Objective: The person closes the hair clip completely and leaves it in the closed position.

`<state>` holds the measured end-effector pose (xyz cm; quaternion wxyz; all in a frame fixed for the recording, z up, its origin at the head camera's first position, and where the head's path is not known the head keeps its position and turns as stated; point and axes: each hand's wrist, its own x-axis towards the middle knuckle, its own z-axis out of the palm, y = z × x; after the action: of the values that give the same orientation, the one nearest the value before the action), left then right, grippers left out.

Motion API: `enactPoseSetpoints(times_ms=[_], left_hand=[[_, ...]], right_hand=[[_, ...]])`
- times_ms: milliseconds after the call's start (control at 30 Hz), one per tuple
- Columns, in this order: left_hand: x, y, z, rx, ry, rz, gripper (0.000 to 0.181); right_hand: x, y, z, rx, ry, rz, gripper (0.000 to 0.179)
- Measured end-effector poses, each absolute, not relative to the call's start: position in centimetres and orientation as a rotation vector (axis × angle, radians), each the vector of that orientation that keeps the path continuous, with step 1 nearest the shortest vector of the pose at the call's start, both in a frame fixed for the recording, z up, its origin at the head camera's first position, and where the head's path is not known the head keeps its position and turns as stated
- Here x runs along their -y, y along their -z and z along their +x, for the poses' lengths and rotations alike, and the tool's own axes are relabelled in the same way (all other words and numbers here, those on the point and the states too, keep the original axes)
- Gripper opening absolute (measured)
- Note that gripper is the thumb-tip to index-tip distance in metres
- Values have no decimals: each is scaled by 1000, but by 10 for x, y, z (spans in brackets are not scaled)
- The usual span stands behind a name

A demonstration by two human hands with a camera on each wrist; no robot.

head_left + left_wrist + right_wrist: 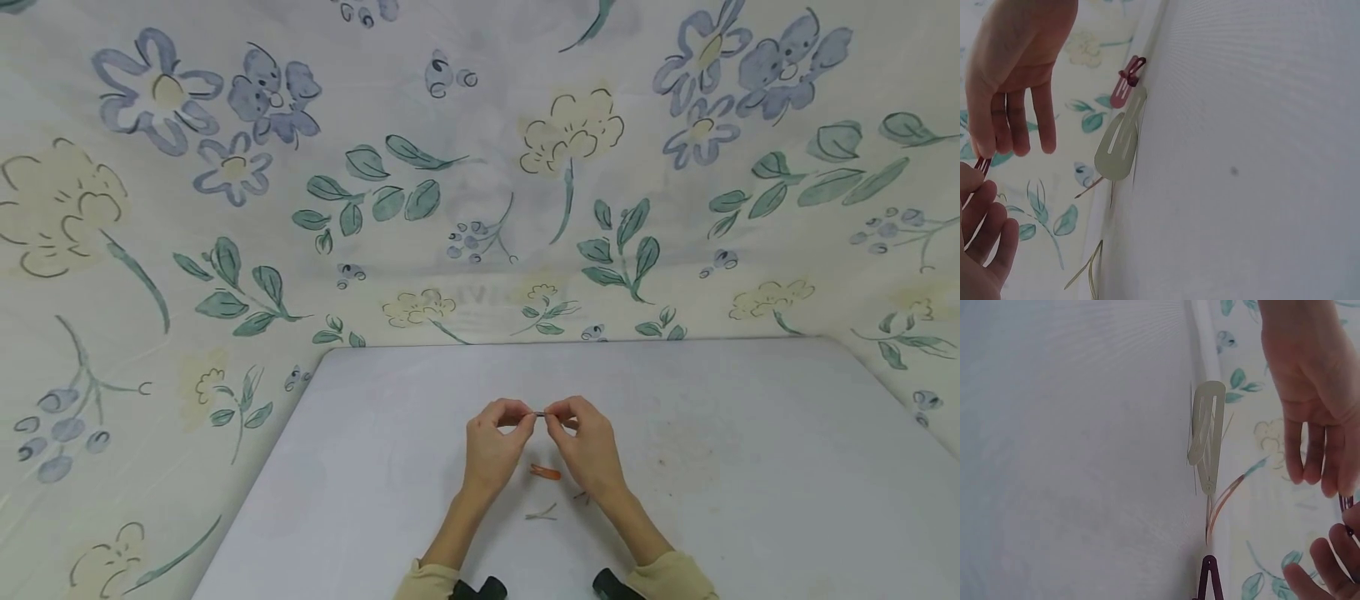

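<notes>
In the head view, my left hand (491, 446) and right hand (588, 450) meet above the table. Between their fingertips they pinch a small dark red hair clip (540, 414), one end each; most of it is covered by fingers. The left wrist view shows part of that clip between thumbs and fingers, with the other fingers hanging loosely. On the table below lie an orange hair clip (551, 473), a thin pale clip (542, 516) and a dark reddish clip (582, 497) beside the right wrist. Seen low, a pale green snap clip (1121, 170) has its parts spread.
The white table (360, 467) extends around the hands, with faint specks on its right side. Floral cloth (510, 50) rises behind its far edge. Black wrist devices (491, 588) sit near both cuffs. A pinkish clip (1121, 94) appears in the left wrist view.
</notes>
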<state>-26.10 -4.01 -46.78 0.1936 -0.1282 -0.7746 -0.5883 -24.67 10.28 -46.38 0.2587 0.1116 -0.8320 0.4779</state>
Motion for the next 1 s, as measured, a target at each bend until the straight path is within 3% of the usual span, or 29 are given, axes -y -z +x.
enactPoseSetpoints(times_ms=[133,367,567,1000], left_hand=[[40,467,-261,2199,1692,-348,6],[40,430,-238,2262,1695,-357,4],[41,427,-236,2274,1702,-373,5],[46,466,-262,2275,1696,-338,5]], right_hand=[[-104,465,-247,2248,-1346,316,7],[-105,465,-248,2277,-1392,311,5],[-106,467,-248,2293,-1426,294,4],[-106,465,-248,2330,-1465,266,7]])
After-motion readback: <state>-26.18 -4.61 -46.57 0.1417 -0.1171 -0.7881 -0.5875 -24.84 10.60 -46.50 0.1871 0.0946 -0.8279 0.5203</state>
